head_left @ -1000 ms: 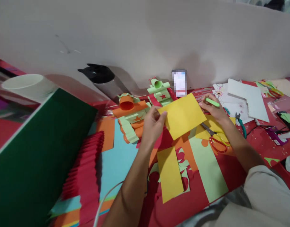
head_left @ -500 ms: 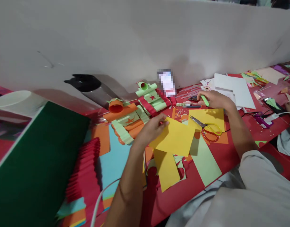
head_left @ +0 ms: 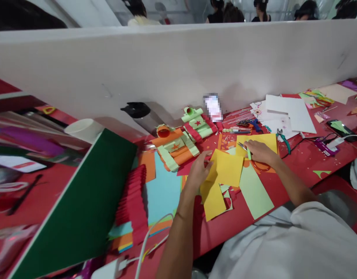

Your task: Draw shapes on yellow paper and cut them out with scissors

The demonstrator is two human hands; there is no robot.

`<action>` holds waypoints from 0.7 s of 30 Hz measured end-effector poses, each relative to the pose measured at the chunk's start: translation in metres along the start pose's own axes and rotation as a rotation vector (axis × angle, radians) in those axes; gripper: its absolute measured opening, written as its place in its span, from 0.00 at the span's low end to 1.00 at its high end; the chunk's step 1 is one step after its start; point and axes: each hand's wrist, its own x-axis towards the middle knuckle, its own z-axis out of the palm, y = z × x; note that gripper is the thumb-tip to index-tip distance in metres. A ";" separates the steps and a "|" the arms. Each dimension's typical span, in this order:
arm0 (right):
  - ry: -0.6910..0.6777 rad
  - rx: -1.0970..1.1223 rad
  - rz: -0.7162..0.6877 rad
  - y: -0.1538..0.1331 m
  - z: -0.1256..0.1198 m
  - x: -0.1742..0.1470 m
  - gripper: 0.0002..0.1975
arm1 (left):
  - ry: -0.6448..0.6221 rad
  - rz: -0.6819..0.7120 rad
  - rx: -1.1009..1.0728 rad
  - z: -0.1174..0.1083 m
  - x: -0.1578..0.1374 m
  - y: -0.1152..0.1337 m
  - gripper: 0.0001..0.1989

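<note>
My left hand [head_left: 199,169] is at the left edge of a yellow paper sheet [head_left: 229,168], with thumb and fingers apart. Under that sheet lies another yellow paper piece [head_left: 214,201]. My right hand [head_left: 260,152] is closed on a slim light-green tool [head_left: 249,153], whose exact kind I cannot make out, over a second yellow sheet [head_left: 267,140]. Beneath this hand the scissors [head_left: 261,167] are mostly hidden, with a blade tip and an orange-red handle loop showing. A pale green paper strip [head_left: 256,193] lies between my hands, nearer my body.
Rolled-paper models [head_left: 175,147] with stars stand by the wall [head_left: 166,73], near a phone [head_left: 213,107] and a dark-lidded flask [head_left: 140,114]. A green board [head_left: 88,201] leans at left beside pleated red paper [head_left: 137,209]. Green-handled pliers [head_left: 283,140] and white boards [head_left: 300,114] lie right.
My right hand has come from the tools near the wall down over the scissors, still with the light-green tool. The left hand's fingers have spread at the yellow sheet. The view has shifted left.
</note>
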 end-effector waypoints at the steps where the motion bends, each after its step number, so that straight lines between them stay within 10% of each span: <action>1: 0.008 -0.010 0.011 0.000 0.004 0.001 0.12 | -0.012 0.022 0.009 0.002 -0.002 -0.001 0.19; 13: 0.019 -0.134 0.128 0.010 -0.009 -0.005 0.14 | -0.135 0.344 0.347 0.032 -0.015 0.011 0.17; 21: -0.012 -0.045 -0.276 0.007 0.001 0.013 0.20 | -0.112 0.305 0.341 0.020 -0.023 0.013 0.22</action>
